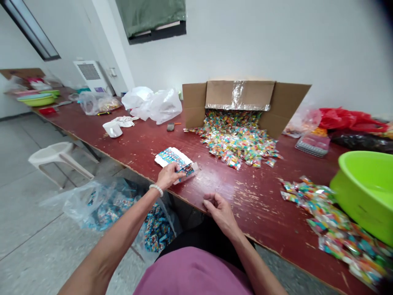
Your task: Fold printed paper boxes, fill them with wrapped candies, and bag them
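Pinching the carton [172, 155] on the table [251, 200] near its front edge, left hand [168, 176]; right hand [223, 215] curled nearby, can't tell if pressed together; carton might tip off if dragged too far past that edge.

On the floor [18, 205] at the left, a white stool [52, 151] can be seen, and at the far end of the table [144, 141] a yellow-green basin [35, 100] is placed. Near the wall [276, 45] a white appliance [89, 73] is seen, and a window [158, 35] is partly covered with green material [152, 15]. A small dark device [170, 127] is laid before crumpled white plastic bags [162, 107], and a red bag [348, 118] is seen beside a black one [362, 141].
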`<action>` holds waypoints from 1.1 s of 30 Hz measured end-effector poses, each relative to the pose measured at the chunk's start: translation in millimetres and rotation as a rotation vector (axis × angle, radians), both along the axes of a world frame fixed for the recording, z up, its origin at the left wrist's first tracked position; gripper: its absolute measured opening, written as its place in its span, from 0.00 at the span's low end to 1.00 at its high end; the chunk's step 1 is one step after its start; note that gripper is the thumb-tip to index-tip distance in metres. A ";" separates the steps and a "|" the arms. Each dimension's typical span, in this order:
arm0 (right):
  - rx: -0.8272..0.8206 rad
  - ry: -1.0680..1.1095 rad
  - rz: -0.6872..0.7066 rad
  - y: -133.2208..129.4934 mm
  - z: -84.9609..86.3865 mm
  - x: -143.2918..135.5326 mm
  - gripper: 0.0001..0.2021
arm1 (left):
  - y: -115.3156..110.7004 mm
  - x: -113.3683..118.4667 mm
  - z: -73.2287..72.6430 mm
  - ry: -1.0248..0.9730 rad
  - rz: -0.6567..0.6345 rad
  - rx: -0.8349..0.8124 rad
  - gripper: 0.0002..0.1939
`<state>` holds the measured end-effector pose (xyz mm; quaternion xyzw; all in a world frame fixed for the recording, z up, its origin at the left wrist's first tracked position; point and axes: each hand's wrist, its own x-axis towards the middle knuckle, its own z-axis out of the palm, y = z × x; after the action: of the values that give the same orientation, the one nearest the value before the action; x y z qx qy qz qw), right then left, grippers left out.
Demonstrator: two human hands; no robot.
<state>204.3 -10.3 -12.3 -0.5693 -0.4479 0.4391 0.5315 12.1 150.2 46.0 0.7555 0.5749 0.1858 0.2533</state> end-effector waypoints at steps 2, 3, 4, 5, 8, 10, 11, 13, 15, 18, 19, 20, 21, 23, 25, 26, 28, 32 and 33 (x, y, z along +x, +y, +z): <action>-0.070 0.239 -0.071 3.1 5.2 -1.5 0.26 | -21.5 2.2 -2.6 -0.165 -0.031 -0.073 0.15; -0.075 0.334 -0.091 4.1 9.1 -2.8 0.30 | -35.0 3.9 -3.9 -0.241 -0.055 -0.116 0.16; -0.061 0.400 -0.089 4.5 13.7 -4.2 0.30 | -49.7 5.8 -5.0 -0.304 -0.086 -0.172 0.17; -0.039 0.441 -0.064 4.3 18.6 -5.7 0.28 | -65.0 7.9 -5.8 -0.360 -0.120 -0.240 0.18; 0.010 0.450 0.044 -0.3 32.5 -9.3 0.16 | -106.5 14.9 -6.0 -0.635 -0.324 -0.696 0.23; 0.013 0.419 0.120 -5.0 39.8 -10.4 0.13 | -124.7 20.0 -5.4 -0.860 -0.434 -1.057 0.27; 0.006 0.417 0.153 -7.4 43.1 -10.7 0.13 | -130.5 22.7 -5.2 -0.942 -0.447 -1.155 0.26; -0.017 0.442 0.194 -11.4 49.8 -10.9 0.16 | -136.1 27.8 -5.7 -1.010 -0.407 -1.144 0.23; -0.034 0.457 0.187 -13.9 56.6 -11.4 0.22 | -136.4 31.9 -7.0 -0.999 -0.361 -1.012 0.20; -0.057 0.405 0.161 -14.7 63.3 -13.7 0.33 | -133.0 34.3 -9.5 -0.857 -0.320 -0.801 0.19; -0.068 0.380 0.157 -14.3 64.0 -14.9 0.35 | -131.9 34.3 -10.3 -0.802 -0.310 -0.741 0.17; -0.076 0.346 0.152 -13.9 63.9 -16.3 0.36 | -131.0 34.3 -11.2 -0.756 -0.303 -0.685 0.16; -0.074 0.303 0.143 -13.4 63.2 -17.9 0.36 | -130.4 34.3 -12.0 -0.726 -0.296 -0.631 0.14; -0.044 0.206 0.112 -12.7 61.6 -20.8 0.31 | -130.3 35.8 -13.5 -0.705 -0.285 -0.527 0.11; -0.028 0.153 0.089 -12.3 60.4 -22.9 0.23 | -131.3 39.6 -14.2 -0.704 -0.261 -0.499 0.08; -0.033 0.155 0.086 -12.2 59.9 -23.1 0.18 | -132.0 42.1 -14.0 -0.709 -0.243 -0.528 0.08; -0.060 0.179 0.074 -11.6 57.9 -21.5 0.13 | -132.7 46.5 -12.4 -0.728 -0.197 -0.620 0.10; -0.015 0.166 0.047 -9.5 49.3 -9.7 0.13 | -130.4 45.6 -6.7 -0.740 -0.191 -0.653 0.13; 0.010 0.161 0.055 -9.1 47.3 -5.9 0.13 | -129.8 43.4 -5.3 -0.753 -0.198 -0.645 0.14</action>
<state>198.4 -19.4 35.0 -0.5168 -0.4216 0.4956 0.5563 55.5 20.4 40.6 0.5703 0.3976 0.2334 0.6799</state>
